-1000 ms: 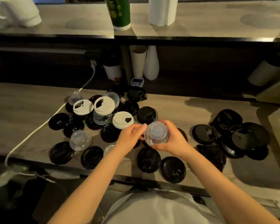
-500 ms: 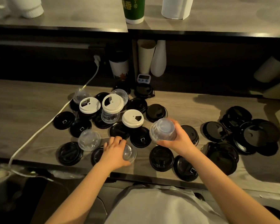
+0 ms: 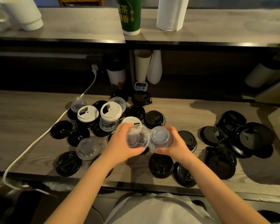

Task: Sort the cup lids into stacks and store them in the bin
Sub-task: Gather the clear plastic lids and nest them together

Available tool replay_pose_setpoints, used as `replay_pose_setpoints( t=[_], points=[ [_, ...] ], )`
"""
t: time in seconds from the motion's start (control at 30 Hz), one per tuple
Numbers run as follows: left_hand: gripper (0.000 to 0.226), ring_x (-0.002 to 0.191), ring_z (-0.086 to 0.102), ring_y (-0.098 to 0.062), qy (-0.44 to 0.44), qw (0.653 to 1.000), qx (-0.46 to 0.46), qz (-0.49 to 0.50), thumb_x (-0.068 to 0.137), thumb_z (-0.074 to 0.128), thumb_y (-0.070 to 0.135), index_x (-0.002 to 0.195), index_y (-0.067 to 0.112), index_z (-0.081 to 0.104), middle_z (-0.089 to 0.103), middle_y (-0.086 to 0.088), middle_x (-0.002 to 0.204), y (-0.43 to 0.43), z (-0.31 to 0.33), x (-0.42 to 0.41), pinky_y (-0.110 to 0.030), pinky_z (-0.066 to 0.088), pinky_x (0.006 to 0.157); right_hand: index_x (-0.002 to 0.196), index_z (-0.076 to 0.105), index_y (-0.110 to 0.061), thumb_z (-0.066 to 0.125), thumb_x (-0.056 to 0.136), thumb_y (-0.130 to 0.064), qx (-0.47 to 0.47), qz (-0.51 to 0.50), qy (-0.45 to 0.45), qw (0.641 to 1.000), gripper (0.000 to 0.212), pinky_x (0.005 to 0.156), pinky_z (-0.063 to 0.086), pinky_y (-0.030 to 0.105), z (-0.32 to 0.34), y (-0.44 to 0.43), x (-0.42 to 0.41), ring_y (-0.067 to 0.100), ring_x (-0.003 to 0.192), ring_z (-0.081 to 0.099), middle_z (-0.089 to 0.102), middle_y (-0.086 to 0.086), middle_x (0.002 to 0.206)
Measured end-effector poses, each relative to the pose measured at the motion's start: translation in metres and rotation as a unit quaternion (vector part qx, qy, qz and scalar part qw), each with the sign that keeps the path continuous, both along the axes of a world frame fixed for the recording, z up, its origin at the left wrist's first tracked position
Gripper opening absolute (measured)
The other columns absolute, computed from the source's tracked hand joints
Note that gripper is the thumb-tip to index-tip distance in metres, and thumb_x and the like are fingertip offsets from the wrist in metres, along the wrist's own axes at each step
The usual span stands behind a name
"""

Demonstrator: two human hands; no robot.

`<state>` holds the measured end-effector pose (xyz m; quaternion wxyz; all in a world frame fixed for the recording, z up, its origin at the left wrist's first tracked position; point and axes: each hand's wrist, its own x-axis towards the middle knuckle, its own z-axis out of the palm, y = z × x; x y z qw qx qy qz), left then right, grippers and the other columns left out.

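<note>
Above the middle of the wooden counter [image 3: 23,113], my left hand [image 3: 120,146] holds one clear dome lid [image 3: 137,138]. My right hand [image 3: 174,146] grips a stack of clear dome lids [image 3: 160,137] right beside it; the two nearly touch. Several black flat lids [image 3: 161,165] lie scattered on the counter, with a cluster at the right [image 3: 249,136]. White lids [image 3: 88,113] and other clear dome lids [image 3: 87,148] sit in the left pile. No bin is clearly in view.
A white cable [image 3: 39,139] runs across the left of the counter to a plug at the back wall. Cups, a white bottle [image 3: 154,67] and a small timer [image 3: 141,86] stand at the back. An upper shelf carries a green cup [image 3: 130,15] and a paper roll [image 3: 170,12].
My left hand picked a clear dome lid off the counter's front and lifted it up beside the stack in my right hand. The right hand stayed about where it was.
</note>
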<state>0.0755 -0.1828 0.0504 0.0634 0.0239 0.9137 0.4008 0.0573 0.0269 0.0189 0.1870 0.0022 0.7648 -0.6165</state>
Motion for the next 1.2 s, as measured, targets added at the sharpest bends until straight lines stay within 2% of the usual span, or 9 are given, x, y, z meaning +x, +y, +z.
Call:
replay_pose_setpoints(
  t=[0.13, 0.33, 0.53, 0.7, 0.77, 0.87, 1.0, 1.1, 1.2],
  points=[
    [0.073, 0.116, 0.043, -0.005, -0.014, 0.997, 0.065, -0.035, 0.066, 0.083, 0.032, 0.125, 0.029, 0.041, 0.041, 0.011, 0.127, 0.015, 0.007, -0.014, -0.016, 0.038, 0.086, 0.133, 0.039, -0.022, 0.085, 0.062, -0.001, -0.014, 0.025, 0.023, 0.999, 0.087, 0.093, 0.051, 0.026, 0.015, -0.001, -0.003, 0.011, 0.112, 0.056, 0.051, -0.009, 0.123],
    [0.074, 0.114, 0.047, -0.006, -0.036, 0.994, 0.091, -0.052, 0.066, 0.083, 0.03, 0.128, 0.028, 0.042, 0.046, 0.012, 0.123, 0.02, 0.006, -0.022, -0.01, 0.039, 0.078, 0.131, 0.044, -0.036, 0.076, 0.068, 0.005, -0.102, 0.052, -0.029, 0.993, 0.081, 0.092, 0.053, 0.04, 0.025, 0.018, -0.003, 0.02, 0.114, 0.058, 0.051, -0.001, 0.13],
    [0.08, 0.112, 0.045, -0.005, -0.052, 0.993, 0.067, -0.087, 0.068, 0.082, 0.029, 0.133, 0.026, 0.037, 0.042, 0.013, 0.122, 0.027, 0.015, -0.022, -0.011, 0.038, 0.081, 0.131, 0.05, -0.013, 0.057, 0.066, -0.005, -0.31, 0.019, -0.123, 0.943, 0.066, 0.089, 0.053, 0.04, 0.024, 0.022, -0.002, 0.029, 0.111, 0.059, 0.055, 0.015, 0.129],
    [0.082, 0.111, 0.036, -0.002, -0.017, 0.99, -0.014, -0.139, 0.071, 0.078, 0.032, 0.137, 0.023, 0.032, 0.035, 0.01, 0.132, 0.041, 0.018, -0.022, -0.017, 0.031, 0.091, 0.127, 0.051, -0.01, 0.054, 0.08, -0.027, -0.299, -0.013, -0.123, 0.946, 0.05, 0.079, 0.053, 0.033, 0.031, 0.005, -0.004, 0.02, 0.098, 0.063, 0.065, 0.007, 0.113],
    [0.086, 0.116, 0.038, -0.007, -0.011, 0.988, -0.035, -0.152, 0.072, 0.076, 0.032, 0.14, 0.019, 0.026, 0.031, 0.004, 0.14, 0.045, 0.015, -0.022, -0.018, 0.033, 0.092, 0.125, 0.052, -0.013, 0.06, 0.087, -0.024, -0.279, -0.032, -0.107, 0.954, 0.041, 0.075, 0.054, 0.03, 0.028, 0.004, -0.003, 0.017, 0.096, 0.065, 0.064, 0.004, 0.114],
    [0.097, 0.13, 0.033, -0.011, -0.025, 0.987, -0.031, -0.153, 0.073, 0.077, 0.033, 0.146, 0.018, 0.015, 0.026, 0.002, 0.147, 0.046, 0.009, -0.019, -0.019, 0.03, 0.099, 0.126, 0.049, -0.014, 0.053, 0.092, -0.01, -0.264, -0.055, -0.094, 0.958, 0.035, 0.074, 0.056, 0.028, 0.022, 0.003, -0.001, 0.015, 0.095, 0.067, 0.064, 0.004, 0.113],
    [0.1, 0.13, 0.026, -0.003, -0.124, 0.982, 0.084, -0.119, 0.076, 0.075, 0.035, 0.149, 0.022, 0.008, 0.022, 0.01, 0.149, 0.036, 0.0, -0.014, -0.023, 0.029, 0.106, 0.124, 0.05, -0.013, 0.054, 0.089, -0.009, -0.28, -0.058, -0.118, 0.951, 0.035, 0.077, 0.057, 0.032, 0.018, -0.001, 0.001, 0.021, 0.098, 0.066, 0.063, 0.009, 0.116],
    [0.068, 0.125, 0.039, -0.011, -0.226, 0.934, 0.276, -0.005, 0.091, 0.054, 0.036, 0.147, 0.022, 0.019, 0.033, 0.001, 0.147, 0.028, -0.004, -0.012, -0.035, 0.035, 0.109, 0.122, 0.052, -0.012, 0.06, 0.082, -0.013, -0.317, -0.06, -0.155, 0.934, 0.041, 0.08, 0.056, 0.039, 0.015, -0.007, 0.0, 0.027, 0.099, 0.065, 0.063, 0.012, 0.118],
    [0.035, 0.117, 0.049, -0.011, -0.273, 0.91, 0.313, 0.009, 0.085, 0.048, 0.052, 0.117, 0.038, 0.047, 0.051, 0.004, 0.13, 0.023, -0.009, -0.01, -0.042, 0.04, 0.106, 0.121, 0.053, -0.012, 0.064, 0.08, -0.012, -0.334, -0.056, -0.167, 0.926, 0.043, 0.077, 0.056, 0.039, 0.015, -0.013, -0.003, 0.027, 0.097, 0.066, 0.064, 0.011, 0.116]
  ],
)
